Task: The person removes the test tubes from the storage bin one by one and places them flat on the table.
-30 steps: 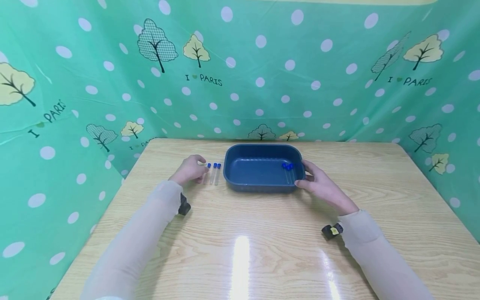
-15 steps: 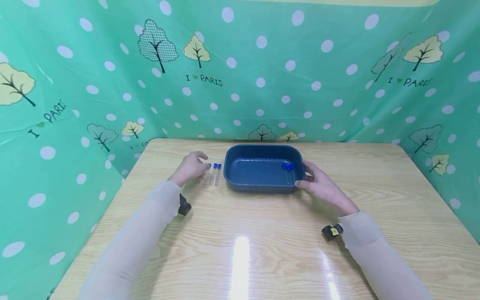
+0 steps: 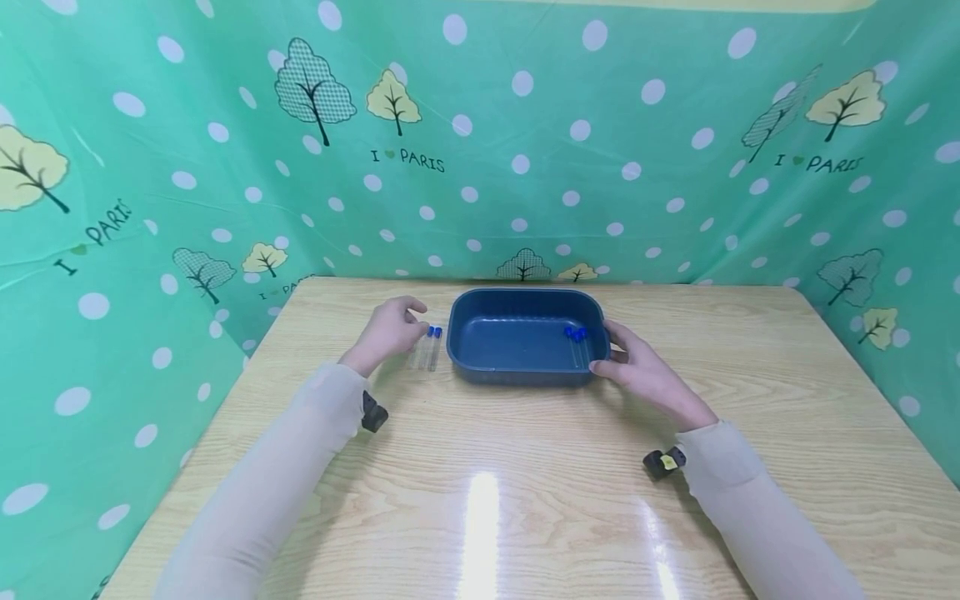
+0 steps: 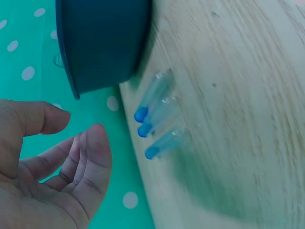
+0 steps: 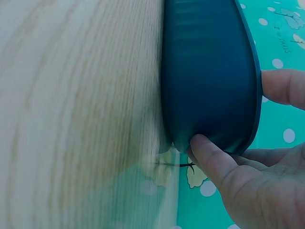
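In the head view my left hand [image 3: 392, 329] hangs over the left part of the table, beside clear test tubes with blue caps [image 3: 432, 354]. The left wrist view shows the left thumb and fingertips apart with nothing between them. Three tubes lie side by side there, the nearest one [image 4: 164, 144] closest to the hand. A dark blue plastic basin [image 3: 525, 377] stands on the table to the right of them. My right hand [image 3: 637, 367] grips its right end, thumb at the rim and fingers against the outer wall [image 5: 209, 86]. Several blue-capped tubes [image 3: 577, 342] lie inside at the right.
The wood-grain table [image 3: 540, 483] reaches back to a green polka-dot curtain [image 3: 525, 192], which also hangs at both sides. A bright light reflection [image 3: 482, 533] runs down the front of the table.
My left hand has shifted slightly to the right and away, and now covers part of the loose tubes in the head view. The right hand and the basin have stayed put.
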### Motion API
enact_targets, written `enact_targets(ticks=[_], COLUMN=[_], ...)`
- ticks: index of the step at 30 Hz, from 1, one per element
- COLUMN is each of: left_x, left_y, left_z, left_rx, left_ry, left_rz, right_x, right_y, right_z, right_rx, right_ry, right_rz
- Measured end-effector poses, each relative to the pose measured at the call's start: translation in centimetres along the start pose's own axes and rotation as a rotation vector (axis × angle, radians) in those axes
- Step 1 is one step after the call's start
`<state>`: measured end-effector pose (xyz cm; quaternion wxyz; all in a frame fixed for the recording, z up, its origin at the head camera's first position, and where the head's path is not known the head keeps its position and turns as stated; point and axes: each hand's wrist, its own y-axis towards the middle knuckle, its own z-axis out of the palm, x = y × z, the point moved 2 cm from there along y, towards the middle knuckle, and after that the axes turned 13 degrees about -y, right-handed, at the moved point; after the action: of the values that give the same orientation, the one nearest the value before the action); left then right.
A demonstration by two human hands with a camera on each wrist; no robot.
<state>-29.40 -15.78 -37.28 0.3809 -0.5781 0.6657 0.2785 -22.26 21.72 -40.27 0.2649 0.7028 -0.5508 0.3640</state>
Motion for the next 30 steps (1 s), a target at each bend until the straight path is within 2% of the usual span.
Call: enact_targets(ticks=[7, 21, 30], left_x=[-1.1, -2.4, -3.7], left_y=[-0.2, -0.4, 0.1], left_z=[0.5, 1.2, 1.9], left_rx=[0.000, -0.010, -0.025], left_ry=[-0.009, 0.013, 0.041], left_rz=[0.025, 0.095, 0.152], right_x=[-0.1, -0.1, 0.0], right_y=[0.0, 0.1, 0.0], right_z=[-0.1, -0.1, -0.1], right_rx=[0.003, 0.003, 0.005], right_ry=[0.002, 0.013, 0.016], right_rz=[-0.004, 0.002, -0.006])
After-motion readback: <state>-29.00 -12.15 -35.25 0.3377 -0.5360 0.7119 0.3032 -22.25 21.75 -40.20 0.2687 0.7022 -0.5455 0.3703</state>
